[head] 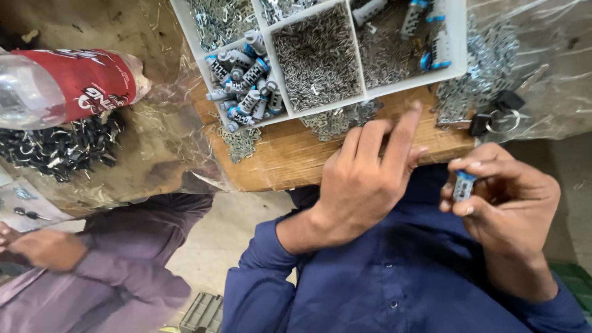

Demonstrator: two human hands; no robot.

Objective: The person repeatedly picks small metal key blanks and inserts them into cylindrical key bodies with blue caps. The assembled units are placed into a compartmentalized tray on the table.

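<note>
A small silver cylinder with a blue cap (pixel 464 185) is being pinched upright in the fingers (pixel 475 165) of one hand (pixel 502 197), raised near the chest, seemingly for close inspection; the other hand (pixel 364 179) is hovering empty, fingers loosely spread, over the edge of the wooden surface (pixel 290 154); just beyond is lying a white divided tray (pixel 277 74), keeping matching cylinders (pixel 246 80) and tiny metal pins (pixel 317 55) sorted within reach; a co-worker's purple sleeve (pixel 142 246) is nearby.

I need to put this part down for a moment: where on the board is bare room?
Bare wood lies between the white compartment tray, the left hand and the loose metal clips. The right corner by the black-fobbed keys is crowded.
</note>
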